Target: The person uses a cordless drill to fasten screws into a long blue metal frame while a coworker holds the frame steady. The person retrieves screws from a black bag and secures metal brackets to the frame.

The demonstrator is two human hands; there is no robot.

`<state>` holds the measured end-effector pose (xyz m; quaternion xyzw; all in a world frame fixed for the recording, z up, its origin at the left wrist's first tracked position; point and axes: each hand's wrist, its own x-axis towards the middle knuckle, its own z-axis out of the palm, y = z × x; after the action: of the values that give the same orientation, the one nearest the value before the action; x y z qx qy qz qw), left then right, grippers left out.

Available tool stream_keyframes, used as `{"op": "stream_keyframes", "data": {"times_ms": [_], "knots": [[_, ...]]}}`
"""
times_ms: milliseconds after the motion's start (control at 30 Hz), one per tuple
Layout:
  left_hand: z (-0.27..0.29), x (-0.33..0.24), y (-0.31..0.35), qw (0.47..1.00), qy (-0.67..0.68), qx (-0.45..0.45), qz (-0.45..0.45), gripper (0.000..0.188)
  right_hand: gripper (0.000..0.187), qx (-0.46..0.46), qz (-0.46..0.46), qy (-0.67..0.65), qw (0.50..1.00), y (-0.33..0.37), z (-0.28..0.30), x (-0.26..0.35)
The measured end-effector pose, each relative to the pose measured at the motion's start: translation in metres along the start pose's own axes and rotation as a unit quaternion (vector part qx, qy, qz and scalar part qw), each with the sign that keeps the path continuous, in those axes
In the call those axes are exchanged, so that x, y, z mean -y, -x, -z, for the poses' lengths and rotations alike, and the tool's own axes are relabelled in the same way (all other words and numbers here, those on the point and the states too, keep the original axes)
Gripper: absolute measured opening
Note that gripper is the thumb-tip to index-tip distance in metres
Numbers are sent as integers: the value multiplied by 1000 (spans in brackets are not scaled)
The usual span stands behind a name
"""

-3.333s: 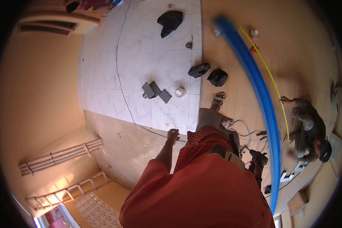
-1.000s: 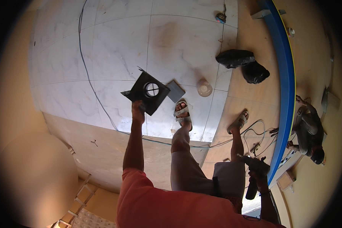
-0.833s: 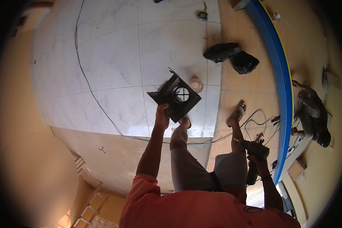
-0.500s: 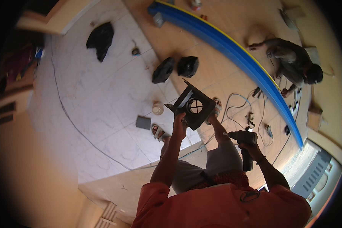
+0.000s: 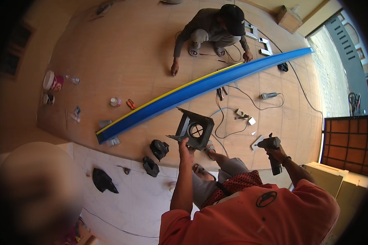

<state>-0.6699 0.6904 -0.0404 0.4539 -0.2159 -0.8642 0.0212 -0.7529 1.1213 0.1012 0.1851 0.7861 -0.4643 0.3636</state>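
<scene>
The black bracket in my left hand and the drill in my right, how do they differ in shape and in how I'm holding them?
The black bracket is a boxy open frame with a round hole in its plate; the drill is a compact pistol-shaped tool. The left hand pinches the bracket by its lower edge, raised at arm's length; the right hand wraps round the drill's grip, closer to the body. Both are dark and held clear of the floor.

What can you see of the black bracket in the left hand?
The bracket is a dark, boxy frame, metal by its look, with a square face holding a round hole crossed by thin bars. Flat side plates jut out from that face. It is held up above the floor, tilted, hole toward the camera. Only the left hand touches it, gripping its lower edge.
</scene>
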Motion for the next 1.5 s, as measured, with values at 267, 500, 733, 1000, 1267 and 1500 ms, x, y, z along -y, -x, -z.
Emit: {"op": "stream_keyframes", "data": {"times_ms": [267,500,733,1000,1267,1500], "knots": [[-69,-13,-56,988,-56,34,139,48,36,-82,-71,-96,989,61,-21,-1],[-129,-29,-78,964,-229,67,120,60,38,-163,-89,-227,956,96,-60,-19],[-196,-4,-100,936,-308,70,158,52,28,-266,-151,-307,901,115,-49,-70],[-275,96,-116,931,-290,29,219,59,25,-252,-196,-345,883,128,8,-162],[-343,178,-136,965,-159,-5,208,88,33,-231,-186,-361,884,119,145,-202],[-408,224,-143,973,-197,-34,117,63,38,-277,-175,-388,862,109,223,-229]]}}
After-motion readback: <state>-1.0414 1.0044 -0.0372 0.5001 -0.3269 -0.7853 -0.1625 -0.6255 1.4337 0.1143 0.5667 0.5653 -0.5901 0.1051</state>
